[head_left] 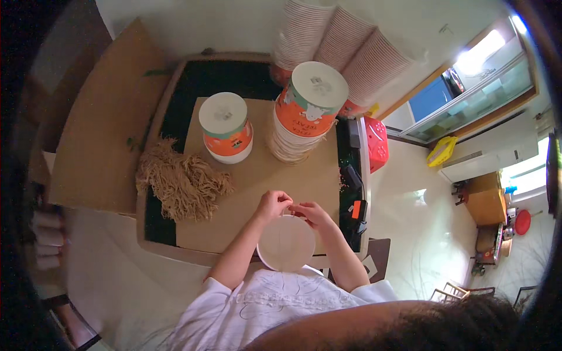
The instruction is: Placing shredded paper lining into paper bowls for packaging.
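Observation:
An open white paper bucket [285, 244] sits against my shirt at the table's near edge, its mouth facing up. Both my hands meet over its far rim. My left hand [274, 205] is closed in a pinch, and the fingers of my right hand [313, 214] pinch right beside it. A short bit of pale cord [285, 212] seems to show between the fingertips; most of it is hidden. Left of the hands lies a tangled heap of brown cords [181, 180]. Beyond stand upside-down orange, green and white buckets: a short stack [227, 127] and a taller stack [310, 105] with cords around its lower part.
A cardboard sheet [257, 181] covers much of the dark-topped table. Tall stacks of nested buckets [374, 61] stand at the back right. Black and orange small items [358, 209] and a red basket [376, 143] line the right side. A large cardboard panel [108, 128] leans at the left.

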A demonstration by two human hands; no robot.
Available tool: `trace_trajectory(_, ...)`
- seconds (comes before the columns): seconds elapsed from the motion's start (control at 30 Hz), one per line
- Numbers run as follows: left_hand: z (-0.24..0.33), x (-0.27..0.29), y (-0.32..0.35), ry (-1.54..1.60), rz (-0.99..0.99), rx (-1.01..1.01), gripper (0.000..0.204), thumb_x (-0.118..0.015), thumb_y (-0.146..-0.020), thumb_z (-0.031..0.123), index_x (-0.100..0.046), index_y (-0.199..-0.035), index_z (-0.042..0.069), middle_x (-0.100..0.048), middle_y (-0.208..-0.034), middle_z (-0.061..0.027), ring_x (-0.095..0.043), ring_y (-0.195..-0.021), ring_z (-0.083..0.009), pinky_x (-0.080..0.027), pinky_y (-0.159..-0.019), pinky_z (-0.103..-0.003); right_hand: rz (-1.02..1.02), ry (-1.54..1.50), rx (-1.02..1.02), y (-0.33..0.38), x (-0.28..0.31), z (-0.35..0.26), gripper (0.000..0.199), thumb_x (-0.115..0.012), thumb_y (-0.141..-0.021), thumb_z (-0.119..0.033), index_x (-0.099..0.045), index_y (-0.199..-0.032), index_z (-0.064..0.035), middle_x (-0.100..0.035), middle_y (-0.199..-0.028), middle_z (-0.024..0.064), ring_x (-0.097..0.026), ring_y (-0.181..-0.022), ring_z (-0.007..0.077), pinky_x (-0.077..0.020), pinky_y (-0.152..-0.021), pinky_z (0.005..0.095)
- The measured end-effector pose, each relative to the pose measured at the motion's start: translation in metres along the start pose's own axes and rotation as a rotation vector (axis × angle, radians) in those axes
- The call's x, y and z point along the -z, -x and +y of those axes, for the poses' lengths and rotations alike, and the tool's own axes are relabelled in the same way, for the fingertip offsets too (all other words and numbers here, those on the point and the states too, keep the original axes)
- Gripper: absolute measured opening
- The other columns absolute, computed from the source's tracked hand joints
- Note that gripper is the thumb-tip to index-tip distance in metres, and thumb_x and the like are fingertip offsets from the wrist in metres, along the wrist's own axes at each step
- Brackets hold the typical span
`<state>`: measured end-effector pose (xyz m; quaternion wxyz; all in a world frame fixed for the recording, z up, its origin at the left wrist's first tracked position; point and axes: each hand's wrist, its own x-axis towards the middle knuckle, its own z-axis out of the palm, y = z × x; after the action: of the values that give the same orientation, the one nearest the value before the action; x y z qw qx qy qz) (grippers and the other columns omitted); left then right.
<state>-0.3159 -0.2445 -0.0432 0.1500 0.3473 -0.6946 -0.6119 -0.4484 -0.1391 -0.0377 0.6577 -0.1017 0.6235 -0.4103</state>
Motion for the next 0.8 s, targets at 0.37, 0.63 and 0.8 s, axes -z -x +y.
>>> trace_trajectory(0.37,-0.003,-0.002,-0.002,-0.021,-0.026,0.052,0.010,-0.064,-0.072,0.010,-0.062,-0.077,0.002,-0.062,-0.069,-0.0053,-0.058,-0.064,-0.0109,-0.047,-0.061,-0.026,-0.043,-0.076,0.013,0.003,-0.004,-0.006,0.018,-0.060,-0.080,-0.022,-0.058,-0.081,-0.0045,-0.056,-0.074,0.0011,-0.051,-0.063,0.0068,-0.0406,-0.051,0.0181)
trace_trajectory(0.63,-0.009,-0.006,-0.001,0.131,0.003,0.019,0.009,-0.062,-0.073,0.007,-0.062,-0.080,0.002,-0.062,-0.068,-0.0037,-0.056,-0.060,-0.0085,-0.045,-0.055,-0.023,-0.028,-0.033,0.113,0.001,-0.006,-0.004,0.016,-0.056,-0.082,-0.020,-0.056,-0.080,-0.0040,-0.055,-0.070,0.0013,-0.051,-0.059,0.0082,-0.0414,-0.051,0.0197)
trace_trajectory(0.8,-0.012,0.003,0.001,0.247,-0.120,0.100,0.010,-0.061,-0.074,0.006,-0.062,-0.083,0.002,-0.061,-0.071,-0.0015,-0.052,-0.058,-0.0063,-0.041,-0.049,-0.022,-0.077,-0.173,0.144,-0.004,0.002,0.005,0.011,-0.055,-0.082,-0.015,-0.056,-0.085,-0.0040,-0.056,-0.072,0.0021,-0.052,-0.062,0.0089,-0.0427,-0.052,0.0201)
